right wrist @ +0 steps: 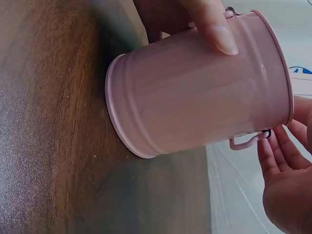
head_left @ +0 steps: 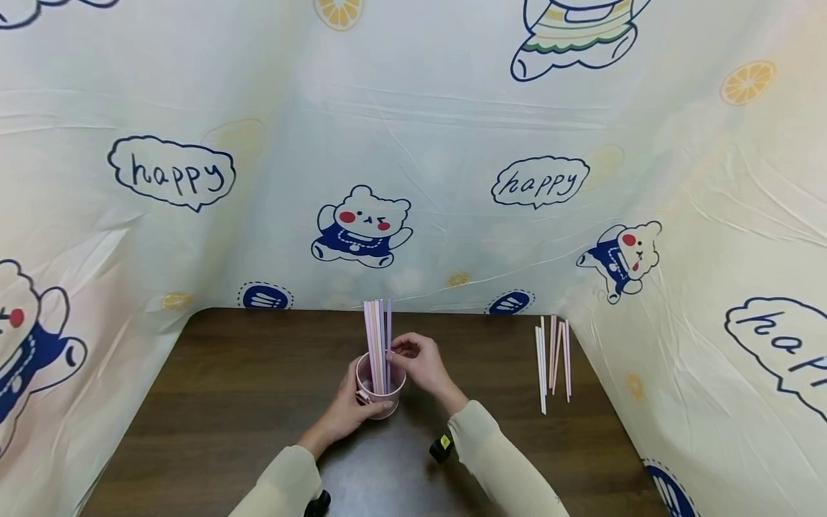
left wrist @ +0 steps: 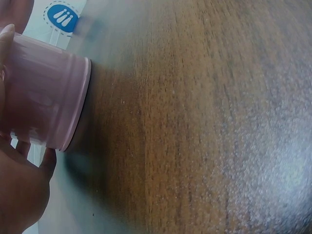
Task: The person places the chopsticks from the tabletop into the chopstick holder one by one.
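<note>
A small pink metal bucket (right wrist: 195, 92) with little side handles stands upright on the table. My left hand (head_left: 349, 407) grips its side, thumb across the front. Inside stands a bundle of long pastel drinking straws (head_left: 373, 337), their tops well above the rim. At the right side of the bundle, my right hand (head_left: 421, 362) pinches a purple straw (head_left: 390, 327) between thumb and forefinger near the rim. Its other fingers are loosely bent beside the bucket's handle (right wrist: 247, 142) in the right wrist view. The straws are out of sight in both wrist views.
To the right, several more straws (head_left: 553, 359), white and pinkish, lie in a loose row on the dark wooden table (head_left: 258, 373). A printed cloth (head_left: 439, 129) hangs behind the table and at both sides. A small black object (head_left: 441, 448) is by the right sleeve.
</note>
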Demonstrator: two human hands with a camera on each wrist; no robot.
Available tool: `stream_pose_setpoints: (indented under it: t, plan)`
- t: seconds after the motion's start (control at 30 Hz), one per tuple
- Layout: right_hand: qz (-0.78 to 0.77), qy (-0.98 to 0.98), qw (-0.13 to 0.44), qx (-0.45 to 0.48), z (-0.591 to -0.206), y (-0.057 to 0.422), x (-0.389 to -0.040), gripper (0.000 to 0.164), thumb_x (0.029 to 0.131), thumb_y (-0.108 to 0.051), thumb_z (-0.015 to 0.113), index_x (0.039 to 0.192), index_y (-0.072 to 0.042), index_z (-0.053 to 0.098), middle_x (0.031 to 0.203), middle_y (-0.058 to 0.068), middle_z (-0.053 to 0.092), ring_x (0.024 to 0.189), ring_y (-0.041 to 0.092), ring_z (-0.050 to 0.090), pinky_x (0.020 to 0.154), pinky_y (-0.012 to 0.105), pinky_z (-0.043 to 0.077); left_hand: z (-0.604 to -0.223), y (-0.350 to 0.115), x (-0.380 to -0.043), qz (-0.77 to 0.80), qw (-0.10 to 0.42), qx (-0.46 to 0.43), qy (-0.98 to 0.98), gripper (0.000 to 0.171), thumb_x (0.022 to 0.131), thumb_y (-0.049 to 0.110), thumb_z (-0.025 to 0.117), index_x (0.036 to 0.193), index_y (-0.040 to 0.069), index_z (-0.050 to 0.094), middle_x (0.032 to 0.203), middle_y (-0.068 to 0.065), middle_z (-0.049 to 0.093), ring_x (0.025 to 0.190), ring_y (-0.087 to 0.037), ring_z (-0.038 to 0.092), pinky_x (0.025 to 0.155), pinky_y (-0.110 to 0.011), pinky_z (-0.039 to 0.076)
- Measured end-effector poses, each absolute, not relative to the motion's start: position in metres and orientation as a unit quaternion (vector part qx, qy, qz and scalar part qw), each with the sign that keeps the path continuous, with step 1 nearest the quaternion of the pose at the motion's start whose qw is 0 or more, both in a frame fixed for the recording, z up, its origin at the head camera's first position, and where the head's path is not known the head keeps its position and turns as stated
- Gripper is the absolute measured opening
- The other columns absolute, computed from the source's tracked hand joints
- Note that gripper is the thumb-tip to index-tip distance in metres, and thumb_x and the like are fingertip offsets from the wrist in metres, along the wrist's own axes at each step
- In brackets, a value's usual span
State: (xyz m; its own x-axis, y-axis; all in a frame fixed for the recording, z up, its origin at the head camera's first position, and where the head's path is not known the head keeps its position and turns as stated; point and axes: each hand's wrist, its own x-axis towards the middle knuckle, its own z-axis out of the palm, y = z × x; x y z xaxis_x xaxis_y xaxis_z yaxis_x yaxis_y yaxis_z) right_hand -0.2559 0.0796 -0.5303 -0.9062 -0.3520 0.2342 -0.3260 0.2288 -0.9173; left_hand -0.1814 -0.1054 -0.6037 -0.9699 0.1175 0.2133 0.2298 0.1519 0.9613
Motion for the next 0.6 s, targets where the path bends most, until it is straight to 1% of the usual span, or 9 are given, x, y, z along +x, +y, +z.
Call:
stream_pose_setpoints:
  t: [0.07, 0.17, 0.23, 0.3, 0.37, 0.43, 0.53, 0.6]
  plan:
    - [-0.572, 0.792, 0.007, -0.213, -0.538, 0.08, -0.261, 0.018, 0.085, 0.005, 0.078, 0.102, 0.008, 0.071, 0.094, 0.022, 0.072, 0.084, 0.032, 0.068, 0.079, 0.046, 0.058, -0.604, -0.106, -0.182, -0.643, 0.042, -0.115, -0.756, 0.102, 0.075, 0.012, 0.093, 0.155, 0.015, 0.03, 0.147, -0.018, 0.047, 0.129, -0.033, 0.05, 0.107, -0.049, 0.042]
    - [-0.561, 0.799, 0.006, -0.216, -0.539, 0.083, -0.264, 0.021, 0.085, -0.001, 0.081, 0.104, 0.003, 0.072, 0.094, 0.017, 0.073, 0.084, 0.024, 0.068, 0.077, 0.037, 0.058, -0.605, -0.106, -0.182, -0.645, 0.042, -0.112, -0.755, 0.102, 0.075, 0.013, 0.093, 0.155, 0.016, 0.03, 0.147, -0.017, 0.047, 0.129, -0.032, 0.05, 0.106, -0.046, 0.043]
    - [-0.555, 0.801, 0.0, -0.223, -0.539, 0.086, -0.265, 0.022, 0.086, -0.004, 0.081, 0.105, 0.002, 0.072, 0.094, 0.015, 0.073, 0.084, 0.021, 0.068, 0.077, 0.032, 0.058, -0.606, -0.106, -0.182, -0.645, 0.039, -0.109, -0.755, 0.102, 0.075, 0.013, 0.093, 0.155, 0.016, 0.03, 0.147, -0.016, 0.047, 0.129, -0.031, 0.05, 0.106, -0.041, 0.043]
    - [-0.543, 0.807, -0.014, -0.232, -0.537, 0.091, -0.267, 0.023, 0.088, -0.006, 0.08, 0.107, 0.002, 0.072, 0.096, 0.014, 0.073, 0.085, 0.021, 0.068, 0.077, 0.031, 0.057, -0.607, -0.106, -0.181, -0.645, 0.035, -0.107, -0.756, 0.102, 0.075, 0.013, 0.093, 0.155, 0.016, 0.03, 0.147, -0.016, 0.047, 0.129, -0.03, 0.05, 0.105, -0.036, 0.043]
    - [-0.522, 0.817, -0.035, -0.243, -0.536, 0.097, -0.27, 0.023, 0.089, -0.006, 0.078, 0.11, 0.003, 0.071, 0.099, 0.015, 0.071, 0.087, 0.023, 0.068, 0.079, 0.033, 0.058, -0.607, -0.106, -0.181, -0.644, 0.035, -0.106, -0.757, 0.103, 0.074, 0.013, 0.093, 0.155, 0.017, 0.03, 0.147, -0.015, 0.047, 0.129, -0.029, 0.05, 0.104, -0.032, 0.043]
    - [-0.488, 0.834, -0.056, -0.249, -0.534, 0.104, -0.274, 0.025, 0.091, -0.008, 0.076, 0.114, 0.001, 0.07, 0.106, 0.015, 0.068, 0.092, 0.025, 0.068, 0.082, 0.036, 0.057, -0.607, -0.106, -0.18, -0.645, 0.037, -0.109, -0.755, 0.103, 0.074, 0.013, 0.094, 0.155, 0.016, 0.03, 0.147, -0.016, 0.048, 0.128, -0.029, 0.05, 0.104, -0.032, 0.043]
    - [-0.435, 0.862, -0.076, -0.251, -0.533, 0.117, -0.281, 0.03, 0.092, -0.012, 0.075, 0.12, -0.001, 0.068, 0.118, 0.016, 0.063, 0.102, 0.03, 0.065, 0.09, 0.043, 0.055, -0.606, -0.106, -0.181, -0.644, 0.045, -0.115, -0.755, 0.103, 0.074, 0.013, 0.094, 0.155, 0.015, 0.031, 0.145, -0.016, 0.049, 0.127, -0.031, 0.051, 0.105, -0.037, 0.043]
    - [-0.387, 0.886, -0.081, -0.241, -0.533, 0.127, -0.287, 0.035, 0.093, -0.017, 0.075, 0.125, -0.004, 0.067, 0.126, 0.015, 0.06, 0.112, 0.031, 0.062, 0.096, 0.045, 0.052, -0.606, -0.106, -0.181, -0.645, 0.046, -0.117, -0.754, 0.103, 0.074, 0.013, 0.094, 0.155, 0.015, 0.031, 0.145, -0.017, 0.049, 0.127, -0.032, 0.05, 0.105, -0.042, 0.043]
